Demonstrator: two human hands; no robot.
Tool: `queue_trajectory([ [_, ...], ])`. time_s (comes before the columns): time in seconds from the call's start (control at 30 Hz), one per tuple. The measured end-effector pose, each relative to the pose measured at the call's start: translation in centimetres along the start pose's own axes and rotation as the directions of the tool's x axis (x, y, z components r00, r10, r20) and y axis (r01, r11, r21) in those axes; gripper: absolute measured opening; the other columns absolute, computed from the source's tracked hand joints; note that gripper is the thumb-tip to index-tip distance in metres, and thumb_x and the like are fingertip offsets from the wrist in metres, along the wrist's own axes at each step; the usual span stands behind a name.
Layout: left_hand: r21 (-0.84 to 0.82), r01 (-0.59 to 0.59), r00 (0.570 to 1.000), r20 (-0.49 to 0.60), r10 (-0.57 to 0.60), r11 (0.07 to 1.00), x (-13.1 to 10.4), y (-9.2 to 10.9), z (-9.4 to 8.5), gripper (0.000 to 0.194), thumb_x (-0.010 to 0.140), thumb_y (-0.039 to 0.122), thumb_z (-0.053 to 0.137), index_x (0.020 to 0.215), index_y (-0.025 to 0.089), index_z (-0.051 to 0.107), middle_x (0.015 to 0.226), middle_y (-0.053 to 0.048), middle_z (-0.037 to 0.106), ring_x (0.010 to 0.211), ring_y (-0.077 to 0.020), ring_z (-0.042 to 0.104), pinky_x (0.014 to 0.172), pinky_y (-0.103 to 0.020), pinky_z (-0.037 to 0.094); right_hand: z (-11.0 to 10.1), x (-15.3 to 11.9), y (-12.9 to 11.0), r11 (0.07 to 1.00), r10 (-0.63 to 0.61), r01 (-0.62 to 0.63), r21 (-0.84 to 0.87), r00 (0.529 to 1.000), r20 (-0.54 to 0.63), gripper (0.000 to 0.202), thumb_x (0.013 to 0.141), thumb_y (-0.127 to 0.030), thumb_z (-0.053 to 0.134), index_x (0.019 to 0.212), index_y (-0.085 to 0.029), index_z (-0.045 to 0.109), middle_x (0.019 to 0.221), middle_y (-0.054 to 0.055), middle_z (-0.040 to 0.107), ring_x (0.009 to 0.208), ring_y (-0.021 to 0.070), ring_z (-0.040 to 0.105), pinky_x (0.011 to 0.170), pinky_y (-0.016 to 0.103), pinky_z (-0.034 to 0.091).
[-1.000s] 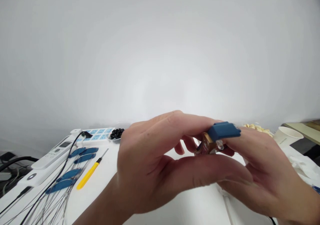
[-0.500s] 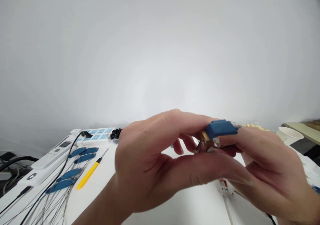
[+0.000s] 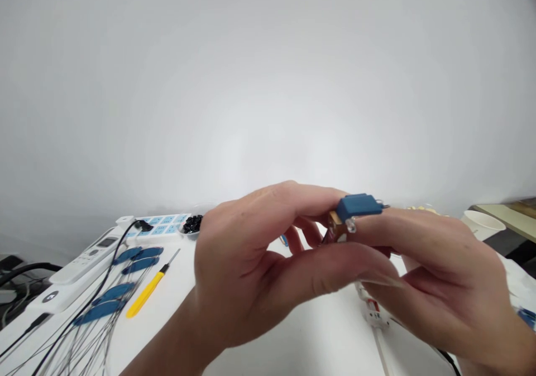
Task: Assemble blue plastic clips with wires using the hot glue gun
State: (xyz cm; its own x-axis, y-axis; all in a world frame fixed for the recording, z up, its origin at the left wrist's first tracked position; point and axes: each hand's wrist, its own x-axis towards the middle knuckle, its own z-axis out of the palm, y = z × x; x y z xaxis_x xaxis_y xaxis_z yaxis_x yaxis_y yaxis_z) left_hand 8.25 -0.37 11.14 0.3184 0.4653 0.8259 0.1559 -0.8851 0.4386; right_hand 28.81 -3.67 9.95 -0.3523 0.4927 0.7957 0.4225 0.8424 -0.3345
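Note:
A small blue plastic part (image 3: 360, 205) with a copper-coloured piece (image 3: 337, 229) and a tiny clear bead-like bit under it is held up over the table. My left hand (image 3: 268, 253) pinches it between thumb and forefinger from the left. Close against it from the right is my right hand (image 3: 439, 264), its fingers bent around the part's far side and partly hidden behind the left thumb. A thin wire loop sticks out of the blue part's right end.
On the white table (image 3: 293, 342) lie a yellow screwdriver (image 3: 146, 294), blue pieces with thin wires (image 3: 104, 302), a power strip (image 3: 163, 226), a bowl of black bits (image 3: 192, 225), a white device (image 3: 86, 259) and a red-and-white connector (image 3: 374, 311). A paper cup (image 3: 483, 225) stands right.
Both hands have shifted slightly left with the blue part. The part has tilted a little, and its wire loop shows more clearly. More of the red-and-white connector is visible.

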Motion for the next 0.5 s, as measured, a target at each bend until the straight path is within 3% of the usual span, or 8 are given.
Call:
queue_trajectory([
  [0.17,-0.026,0.006,1.0,-0.021,-0.007,1.0,0.4,0.1,0.4,0.019,0.091,0.039,0.083,0.109,0.033,0.079,0.089,0.001,0.082,0.07,-0.021,0.077,0.059,-0.032,0.065,0.3,0.0,0.2,1.0,0.011,-0.011,0.009,1.0,-0.002,0.03,0.089,-0.001,0.059,0.103,-0.027,0.064,0.077,-0.004,0.066,0.061,0.0102,0.056,0.056,0.022,0.047],
  [0.3,-0.176,0.153,0.987,-0.02,-0.159,0.972,0.9,-0.2,0.6,0.017,0.092,0.043,0.081,0.101,0.03,0.079,0.081,0.001,0.08,0.066,-0.0193,0.075,0.054,-0.03,0.064,0.5,-0.1,0.2,0.993,0.118,-0.117,-0.009,0.992,0.035,0.015,0.098,-0.011,0.06,0.093,-0.025,0.059,0.066,-0.008,0.051,0.053,0.0079,0.044,0.05,0.02,0.039],
  [0.4,-0.33,0.356,0.934,0.09,-0.346,0.874,1.4,-1.0,0.4,0.019,0.092,0.045,0.08,0.097,0.026,0.078,0.079,0.0,0.079,0.061,-0.0158,0.071,0.049,-0.025,0.06,0.7,-0.1,0.3,0.988,0.152,-0.151,-0.014,0.988,0.022,0.011,0.1,-0.015,0.06,0.102,-0.026,0.059,0.074,-0.007,0.058,0.056,0.0081,0.049,0.052,0.021,0.041],
  [0.5,-0.43,0.493,0.87,0.214,-0.445,0.757,1.6,-2.0,0.4,0.021,0.096,0.047,0.075,0.1,0.026,0.079,0.083,-0.001,0.081,0.062,-0.0144,0.07,0.048,-0.022,0.056,1.0,-0.1,0.4,0.989,0.147,-0.147,-0.01,0.989,-0.015,0.014,0.1,-0.014,0.061,0.108,-0.025,0.06,0.086,-0.004,0.066,0.067,0.0098,0.058,0.06,0.024,0.047],
])
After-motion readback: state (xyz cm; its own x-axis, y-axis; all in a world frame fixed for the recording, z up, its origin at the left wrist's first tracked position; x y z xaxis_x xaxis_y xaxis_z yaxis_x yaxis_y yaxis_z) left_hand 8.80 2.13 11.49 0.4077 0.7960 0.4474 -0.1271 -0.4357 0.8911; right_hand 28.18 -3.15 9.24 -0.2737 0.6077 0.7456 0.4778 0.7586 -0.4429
